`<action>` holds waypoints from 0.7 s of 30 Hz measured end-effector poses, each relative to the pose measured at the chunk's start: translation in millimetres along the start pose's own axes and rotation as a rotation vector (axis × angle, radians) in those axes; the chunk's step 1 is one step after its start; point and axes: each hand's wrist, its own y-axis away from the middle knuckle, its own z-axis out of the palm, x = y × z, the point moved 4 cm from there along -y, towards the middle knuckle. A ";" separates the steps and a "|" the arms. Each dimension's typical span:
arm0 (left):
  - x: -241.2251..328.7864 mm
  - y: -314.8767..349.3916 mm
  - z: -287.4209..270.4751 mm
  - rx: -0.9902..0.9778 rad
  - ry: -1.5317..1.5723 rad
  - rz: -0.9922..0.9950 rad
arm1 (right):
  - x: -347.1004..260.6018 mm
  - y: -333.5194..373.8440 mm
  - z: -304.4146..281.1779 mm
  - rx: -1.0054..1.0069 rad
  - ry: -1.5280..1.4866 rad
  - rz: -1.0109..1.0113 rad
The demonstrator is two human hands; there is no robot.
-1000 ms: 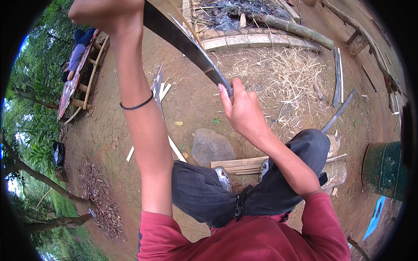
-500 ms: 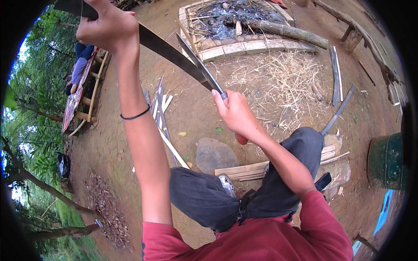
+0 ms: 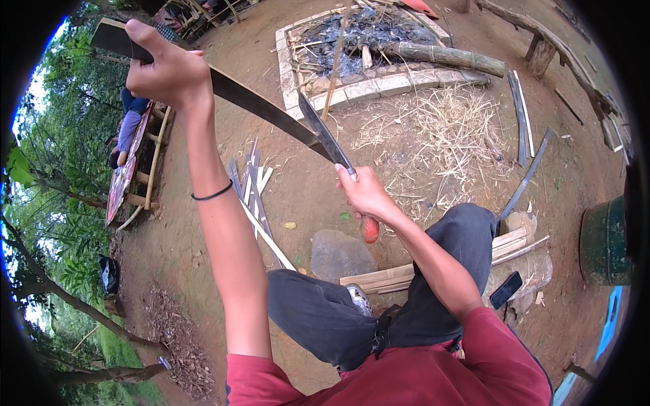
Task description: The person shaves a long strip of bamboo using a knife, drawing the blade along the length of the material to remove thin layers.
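My left hand (image 3: 169, 74) is raised at the upper left, its fingers wrapped round the far end of a long dark bamboo strip (image 3: 261, 108). From there the strip slants down to the right, toward my other hand. My right hand (image 3: 365, 193) grips a knife (image 3: 323, 135) by its red handle, the blade pointing up and to the left. Blade and strip meet just above my right thumb; exactly how the edge sits against the strip is hidden. A thin light sliver (image 3: 334, 68) rises beyond the blade, and I cannot tell whether it is still joined to the strip.
Pale shavings (image 3: 447, 142) litter the ground before a brick-edged fire pit (image 3: 379, 86) with a bamboo log (image 3: 447, 56). Cut strips (image 3: 254, 189) lie left of a stone (image 3: 340, 256). A phone (image 3: 506, 289) rests by split bamboo (image 3: 379, 272). A green drum (image 3: 604, 240) stands right.
Both hands have come a little nearer to me, bringing the bamboo strip and the knife along. The thin sliver now stands more upright, and more of the red handle shows.
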 end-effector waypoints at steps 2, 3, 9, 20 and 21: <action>0.7 -1.7 9.5 0.004 0.017 0.084 | -8.3 11.5 -0.6 0.058 -0.016 -0.063; 1.9 -4.8 13.8 0.006 0.026 0.132 | -18.6 15.4 -3.7 0.115 0.061 -0.174; 1.3 1.9 11.1 -0.026 -0.023 0.058 | -49.7 36.5 -7.7 0.158 0.279 -0.284; -8.7 -5.0 9.4 0.012 -0.002 -0.036 | 91.6 -1.6 21.7 -0.254 0.303 0.327; -13.1 -7.2 8.1 0.009 -0.005 -0.040 | 85.6 -3.4 20.9 -0.210 0.350 0.253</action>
